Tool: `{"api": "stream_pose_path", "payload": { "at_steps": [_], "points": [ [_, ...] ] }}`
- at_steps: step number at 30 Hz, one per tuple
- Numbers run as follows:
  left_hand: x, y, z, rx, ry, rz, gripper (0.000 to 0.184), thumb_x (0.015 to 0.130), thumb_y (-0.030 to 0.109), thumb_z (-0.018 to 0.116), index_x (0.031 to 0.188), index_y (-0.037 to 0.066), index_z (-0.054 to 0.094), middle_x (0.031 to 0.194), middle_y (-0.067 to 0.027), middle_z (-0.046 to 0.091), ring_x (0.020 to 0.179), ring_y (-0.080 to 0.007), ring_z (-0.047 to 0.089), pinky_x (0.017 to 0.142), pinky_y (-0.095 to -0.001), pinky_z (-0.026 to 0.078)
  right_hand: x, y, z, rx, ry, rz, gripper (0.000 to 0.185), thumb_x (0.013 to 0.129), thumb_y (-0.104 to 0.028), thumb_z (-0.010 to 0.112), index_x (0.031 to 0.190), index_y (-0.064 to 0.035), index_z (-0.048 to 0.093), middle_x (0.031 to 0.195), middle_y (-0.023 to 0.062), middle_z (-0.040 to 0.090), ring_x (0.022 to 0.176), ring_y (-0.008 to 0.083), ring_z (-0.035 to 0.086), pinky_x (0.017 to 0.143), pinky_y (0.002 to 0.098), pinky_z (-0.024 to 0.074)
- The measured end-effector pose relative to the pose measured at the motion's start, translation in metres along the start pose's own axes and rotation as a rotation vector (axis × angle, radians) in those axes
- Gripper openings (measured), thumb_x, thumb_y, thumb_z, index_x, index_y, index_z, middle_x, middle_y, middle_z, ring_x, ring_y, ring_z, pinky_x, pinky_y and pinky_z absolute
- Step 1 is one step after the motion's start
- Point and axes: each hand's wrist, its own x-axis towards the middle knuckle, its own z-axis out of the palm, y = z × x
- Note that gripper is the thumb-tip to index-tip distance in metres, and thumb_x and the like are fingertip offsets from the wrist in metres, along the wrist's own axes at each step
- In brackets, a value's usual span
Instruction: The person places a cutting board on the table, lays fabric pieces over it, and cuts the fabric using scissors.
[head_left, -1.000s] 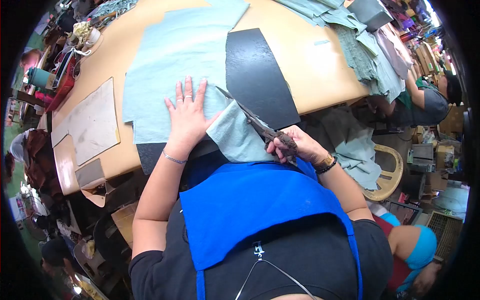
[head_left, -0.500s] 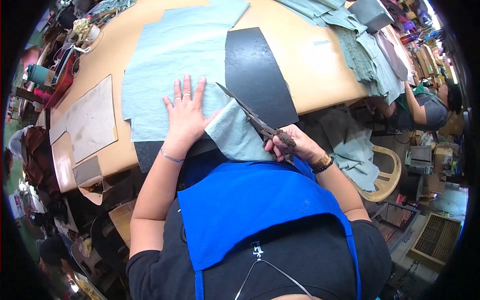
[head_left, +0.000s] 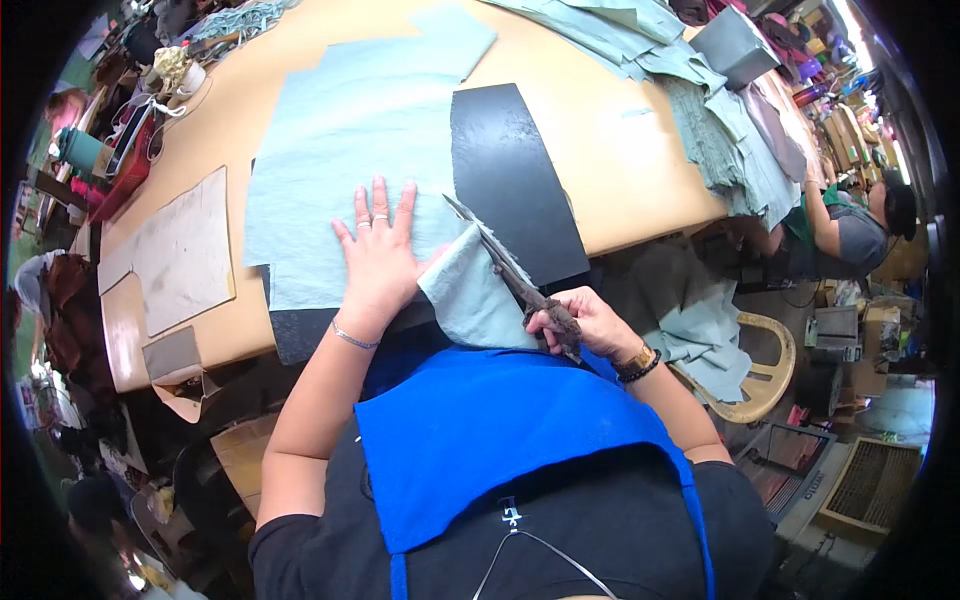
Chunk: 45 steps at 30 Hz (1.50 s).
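A large light-blue sheet (head_left: 350, 120), fabric or leather, lies over a black panel (head_left: 520, 190) on the table. My left hand (head_left: 382, 245) rests flat on the sheet with its fingers spread, holding nothing. In my right hand (head_left: 585, 320) is a pair of large dark scissors (head_left: 515, 275), their handles wrapped in something brown. The blades point up and left, at the cut edge of the sheet beside my left hand. A loose flap (head_left: 475, 300) of the sheet hangs over the table's near edge, below the blades.
A grey pattern-like piece (head_left: 185, 255) lies on the tan table (head_left: 640, 180) at left. Stacked blue-green sheets (head_left: 715, 150) fill the back right. A yellow chair (head_left: 770, 370) with cloth on it stands at right. Another person (head_left: 850, 225) works beyond it.
The table and both hands appear slightly lower in view. My right hand has tilted the scissors a little steeper, and the blades look closer together. My left hand stays flat on the sheet.
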Motion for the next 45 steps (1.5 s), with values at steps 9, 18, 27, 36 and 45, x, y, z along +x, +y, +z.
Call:
{"api": "stream_pose_path", "payload": {
  "at_steps": [9,18,27,36,45],
  "points": [
    [-0.001,0.021,0.001,-0.011,-0.018,-0.044,0.092,0.077,0.072,0.048,0.148,0.017,0.025,0.152,-0.0222,0.016,0.14,-0.0426,0.013,0.1,-0.0719,0.015,0.0,-0.002,0.003,0.023,0.033,-0.014,0.029,0.089,-0.029,0.063,0.09,-0.0001,0.068,0.066,0.0017,0.06,0.058,0.0072,0.056,0.055,0.0214,0.0474],
    [0.021,-0.013,-0.01,-0.127,-0.053,0.041,0.083,0.08,0.069,0.049,0.145,0.02,0.031,0.152,-0.0201,0.018,0.141,-0.0407,0.014,0.103,-0.0692,0.015,-0.008,0.001,0.006,0.033,0.059,-0.027,0.028,0.09,-0.027,0.062,0.092,-0.0003,0.068,0.065,0.0008,0.059,0.058,0.0064,0.056,0.056,0.0205,0.0476],
    [0.014,-0.007,-0.002,-0.063,0.001,0.111,0.085,0.077,0.071,0.05,0.145,0.023,0.033,0.152,-0.0192,0.02,0.141,-0.0395,0.013,0.104,-0.0687,0.013,0.002,0.003,0.003,0.095,0.054,-0.042,0.032,0.091,-0.032,0.061,0.09,-0.0002,0.067,0.066,0.0006,0.059,0.058,0.0066,0.056,0.056,0.0213,0.0488],
    [0.009,0.007,-0.005,-0.058,-0.004,0.086,0.085,0.078,0.071,0.049,0.146,0.024,0.031,0.153,-0.0185,0.018,0.141,-0.0398,0.013,0.104,-0.0686,0.013,-0.006,0.002,0.009,0.116,0.105,-0.032,0.034,0.091,-0.032,0.061,0.089,0.0015,0.067,0.065,0.002,0.058,0.058,0.0077,0.056,0.057,0.0219,0.0499],
    [0.004,0.015,-0.007,-0.076,-0.02,0.096,0.085,0.077,0.071,0.05,0.146,0.023,0.031,0.152,-0.0192,0.018,0.14,-0.0408,0.014,0.103,-0.0693,0.013,-0.004,0.011,0.007,0.124,0.136,-0.079,0.038,0.091,-0.032,0.062,0.09,0.0052,0.064,0.066,0.0053,0.059,0.057,0.0107,0.059,0.057,0.0237,0.0531]
  ]
}}
